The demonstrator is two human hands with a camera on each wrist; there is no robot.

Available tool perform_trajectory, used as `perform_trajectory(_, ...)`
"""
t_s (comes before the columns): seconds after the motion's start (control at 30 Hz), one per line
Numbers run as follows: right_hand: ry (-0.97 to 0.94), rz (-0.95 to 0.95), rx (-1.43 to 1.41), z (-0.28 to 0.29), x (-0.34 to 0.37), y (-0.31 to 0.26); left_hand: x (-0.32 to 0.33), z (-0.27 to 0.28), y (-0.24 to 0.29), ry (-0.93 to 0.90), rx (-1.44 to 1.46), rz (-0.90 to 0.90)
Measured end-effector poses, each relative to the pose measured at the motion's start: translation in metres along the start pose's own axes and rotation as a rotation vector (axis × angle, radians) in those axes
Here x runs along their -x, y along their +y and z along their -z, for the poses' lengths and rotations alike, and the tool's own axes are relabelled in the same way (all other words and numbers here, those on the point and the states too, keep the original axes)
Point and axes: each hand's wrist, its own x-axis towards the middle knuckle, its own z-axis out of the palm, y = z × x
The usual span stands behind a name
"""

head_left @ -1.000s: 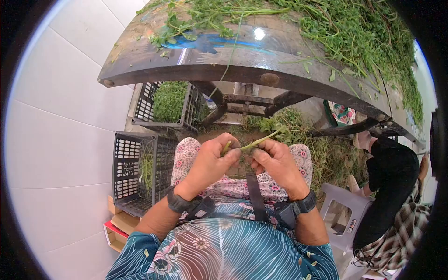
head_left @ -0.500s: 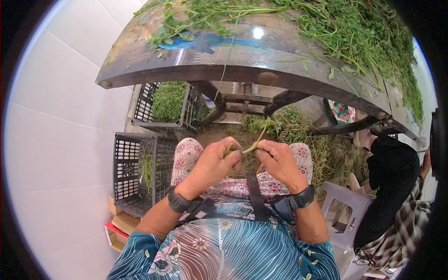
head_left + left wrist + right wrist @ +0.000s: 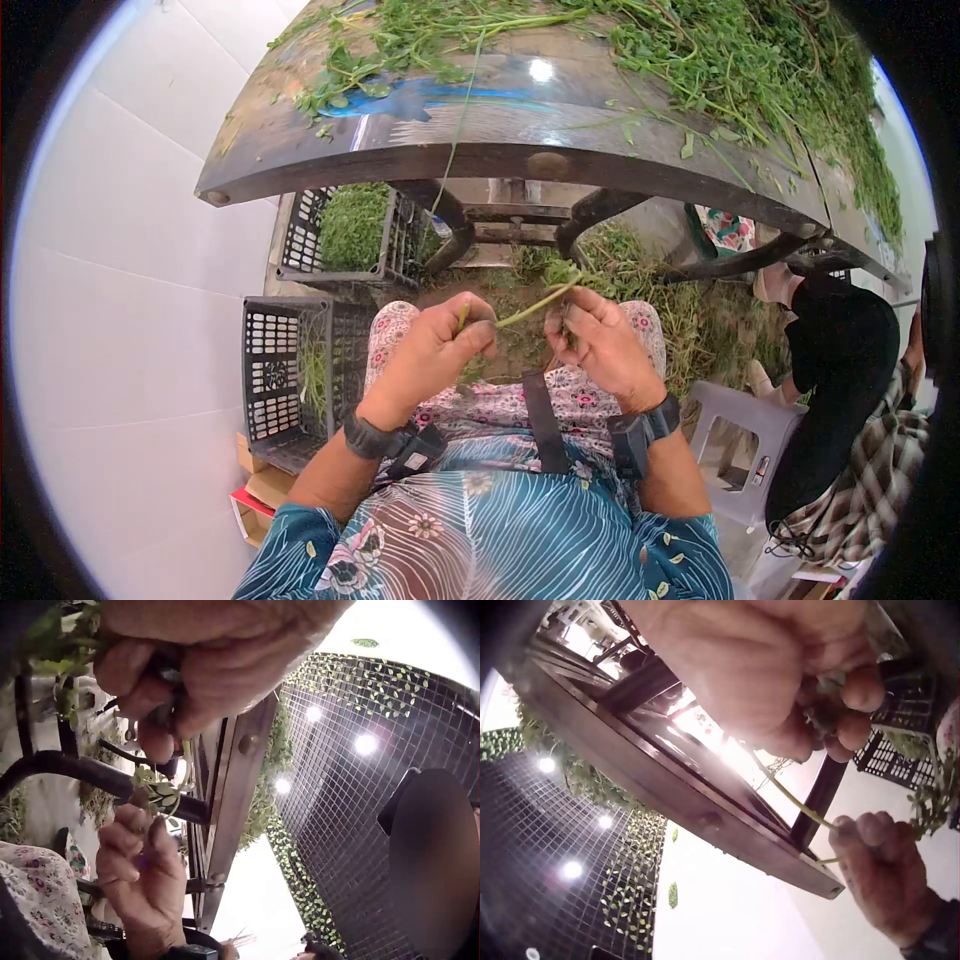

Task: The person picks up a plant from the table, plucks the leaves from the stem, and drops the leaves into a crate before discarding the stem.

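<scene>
My left hand [image 3: 445, 340] pinches a long green stem [image 3: 530, 312] between thumb and curled fingers, and a short end sticks up from the fist. The stem slants up to the right, with leaves [image 3: 562, 271] at its far end. My right hand [image 3: 600, 345] is beside that end, fingers curled, its fingertips overlapping the stem. In the right wrist view, small green leaves [image 3: 831, 681] lie among the right fingers. The left wrist view has leaves [image 3: 161, 796] right at the right fingertips [image 3: 157, 832]. More leaves hang below the left hand.
A dark-edged table [image 3: 400, 160] stands ahead, with heaped greens [image 3: 720, 70] on it. Black crates [image 3: 270, 380] of greens stand at left. Loose stems [image 3: 690, 330] litter the floor. A grey stool [image 3: 735, 410] and a seated person's dark-clothed legs [image 3: 850, 380] are at right.
Earlier both hands held the stem close together, and its top swung upward. Now the hands are farther apart, the left moved left, and the stem leans right again. Right fingers have loosened and turned.
</scene>
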Motion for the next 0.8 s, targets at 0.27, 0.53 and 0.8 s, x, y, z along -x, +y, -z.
perform_trajectory(0.27,0.060,0.134,0.031,-0.015,-0.005,0.001,-0.002,-0.009,0.019,-0.107,-0.208,0.068)
perform_trajectory(0.53,0.070,0.062,0.318,-0.010,-0.001,-0.002,-0.009,-0.008,0.012,-0.025,-0.067,0.044)
perform_trajectory(0.8,0.290,0.361,0.092,0.016,0.009,-0.012,-0.006,-0.003,0.007,-0.057,-0.040,0.061)
